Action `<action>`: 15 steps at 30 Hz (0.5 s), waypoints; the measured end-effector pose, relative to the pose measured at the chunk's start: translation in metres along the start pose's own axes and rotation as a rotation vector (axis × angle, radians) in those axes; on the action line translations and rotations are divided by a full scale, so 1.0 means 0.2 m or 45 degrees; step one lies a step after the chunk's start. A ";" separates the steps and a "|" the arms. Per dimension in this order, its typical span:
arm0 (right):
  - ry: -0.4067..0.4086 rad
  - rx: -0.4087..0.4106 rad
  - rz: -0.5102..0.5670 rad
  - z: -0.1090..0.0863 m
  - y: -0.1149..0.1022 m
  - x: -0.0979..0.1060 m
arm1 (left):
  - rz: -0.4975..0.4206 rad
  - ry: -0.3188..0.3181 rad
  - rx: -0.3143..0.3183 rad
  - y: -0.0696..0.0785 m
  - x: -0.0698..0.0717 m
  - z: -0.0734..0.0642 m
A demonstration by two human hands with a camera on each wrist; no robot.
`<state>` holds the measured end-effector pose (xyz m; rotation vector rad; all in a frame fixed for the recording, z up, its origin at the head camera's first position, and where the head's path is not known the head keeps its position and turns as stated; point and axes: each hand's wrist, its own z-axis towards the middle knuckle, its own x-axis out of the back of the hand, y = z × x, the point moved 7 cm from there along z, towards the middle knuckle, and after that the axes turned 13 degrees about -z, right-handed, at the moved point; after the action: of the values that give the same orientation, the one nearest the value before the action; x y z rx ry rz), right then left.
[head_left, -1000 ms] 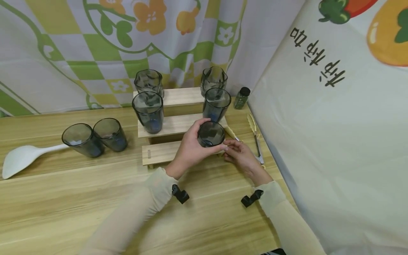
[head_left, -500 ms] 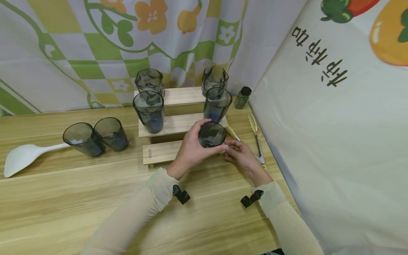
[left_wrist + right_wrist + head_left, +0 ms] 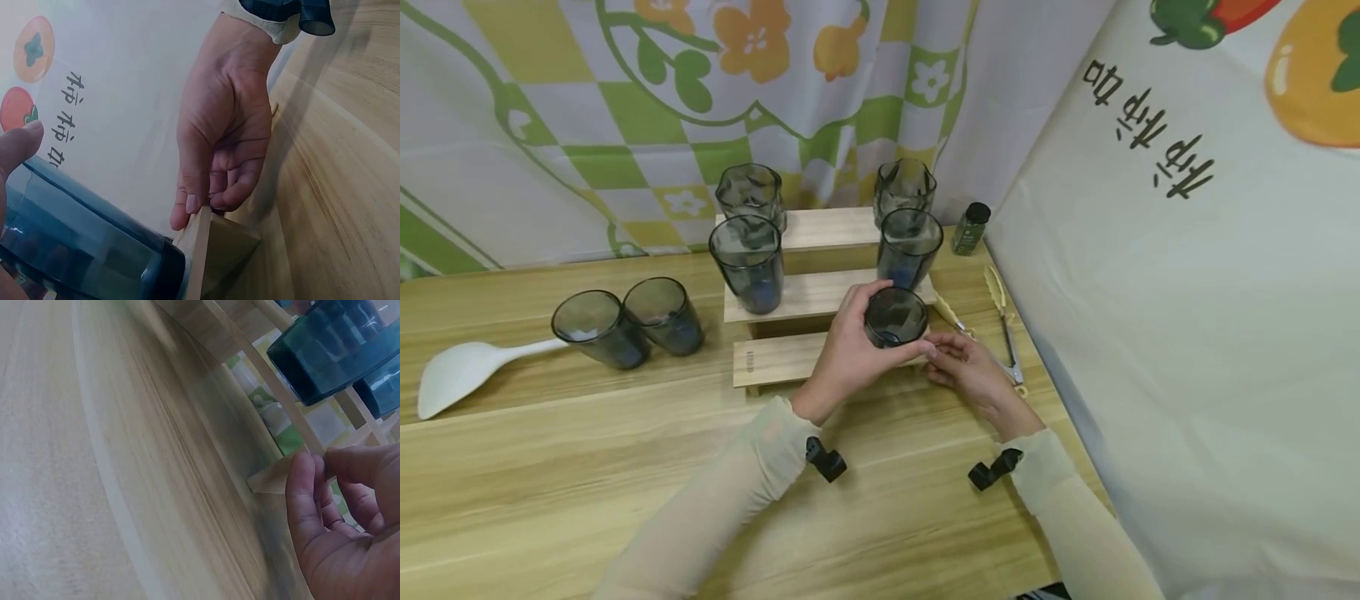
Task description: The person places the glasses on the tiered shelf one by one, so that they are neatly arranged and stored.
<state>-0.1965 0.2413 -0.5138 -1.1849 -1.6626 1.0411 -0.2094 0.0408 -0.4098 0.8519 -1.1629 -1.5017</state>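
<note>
In the head view my left hand point(image 3: 850, 354) grips a dark tinted glass point(image 3: 897, 318) at the right end of the bottom step of a three-step wooden rack point(image 3: 778, 360). The left wrist view shows this glass point(image 3: 81, 231) tilted, its base right at the step's edge. My right hand point(image 3: 967, 372) pinches the right end of that same step between thumb and fingers, as the right wrist view shows with the rack's leg point(image 3: 275, 478) just beside the fingertips point(image 3: 304, 472). Two glasses stand on the middle step, a left one point(image 3: 752, 265) and a right one point(image 3: 910, 246).
Two wavy glasses, one left point(image 3: 750, 196) and one right point(image 3: 905, 192), stand on the top step. Two more glasses point(image 3: 598, 329) and a white spatula point(image 3: 463, 375) are on the table at left. Tongs point(image 3: 1006, 329) and a black-capped jar point(image 3: 971, 231) lie right, near the wall.
</note>
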 end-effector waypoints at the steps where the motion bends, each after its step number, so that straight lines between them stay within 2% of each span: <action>1: 0.000 -0.003 0.001 0.00 0.00 0.00 | 0.010 0.006 -0.009 0.00 0.00 0.00; 10: 0.004 -0.010 0.041 0.00 0.01 0.01 | 0.024 0.114 -0.031 -0.03 -0.04 -0.01; 15: 0.007 -0.010 0.089 0.01 0.02 0.01 | -0.024 0.156 -0.045 -0.02 -0.06 -0.01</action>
<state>-0.1978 0.2441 -0.5177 -1.2579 -1.6323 1.0741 -0.2056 0.0519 -0.4150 0.9198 -1.0381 -1.4603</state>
